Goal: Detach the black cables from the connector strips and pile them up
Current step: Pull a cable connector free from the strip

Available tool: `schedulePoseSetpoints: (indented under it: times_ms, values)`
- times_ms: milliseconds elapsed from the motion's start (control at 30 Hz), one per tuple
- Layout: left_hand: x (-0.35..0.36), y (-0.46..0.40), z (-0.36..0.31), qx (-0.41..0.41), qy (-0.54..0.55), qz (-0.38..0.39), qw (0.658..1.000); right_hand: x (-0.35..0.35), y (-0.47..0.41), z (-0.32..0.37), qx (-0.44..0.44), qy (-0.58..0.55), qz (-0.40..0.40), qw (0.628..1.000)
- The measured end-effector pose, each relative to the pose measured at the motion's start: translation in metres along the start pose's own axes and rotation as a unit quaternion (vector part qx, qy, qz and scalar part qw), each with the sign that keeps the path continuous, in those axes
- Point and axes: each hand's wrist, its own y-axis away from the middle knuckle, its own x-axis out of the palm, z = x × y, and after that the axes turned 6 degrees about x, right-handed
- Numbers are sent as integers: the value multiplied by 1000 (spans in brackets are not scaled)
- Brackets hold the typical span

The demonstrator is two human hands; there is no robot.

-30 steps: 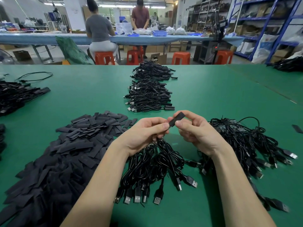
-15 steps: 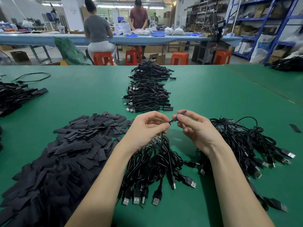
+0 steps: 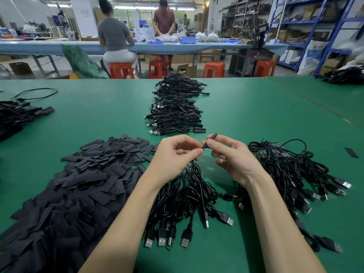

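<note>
My left hand (image 3: 175, 154) pinches the end of a black cable (image 3: 197, 174) that hangs down into a bunch of black USB cables (image 3: 183, 209) below my wrists. My right hand (image 3: 230, 154) pinches a small black sleeve (image 3: 211, 137) at that same cable end; the fingertips of both hands nearly meet. To the right lies a tangle of cables on connector strips (image 3: 285, 166). Farther back in the middle are two piles of coiled cables (image 3: 175, 115).
A wide heap of flat black sleeves (image 3: 78, 184) covers the green table (image 3: 256, 115) at left. More cable heaps lie at the far left (image 3: 17, 117) and far right (image 3: 346, 74). Two people work at a long blue table (image 3: 49, 46) behind, with orange stools.
My hands have drawn slightly closer together. The black sleeve in my right hand has turned from flat-on to a narrower edge-on view and sits lower between the fingertips.
</note>
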Motion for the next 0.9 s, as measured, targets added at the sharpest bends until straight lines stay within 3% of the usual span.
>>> schedulePoseSetpoints:
  times_ms: [233, 467, 633, 900]
  values:
    - [4, 0, 4, -5, 49, -29, 998, 5, -1, -4, 3, -4, 0, 1000]
    - [7, -2, 6, -31, 93, -81, 992, 19, -3, -8, -101, 29, -61, 993]
    - [11, -3, 6, -20, 93, -71, 993, 20, -4, -7, -111, 1, -113, 987]
    - [12, -3, 6, -28, 98, -80, 992, 22, -4, -7, -127, -13, -128, 984]
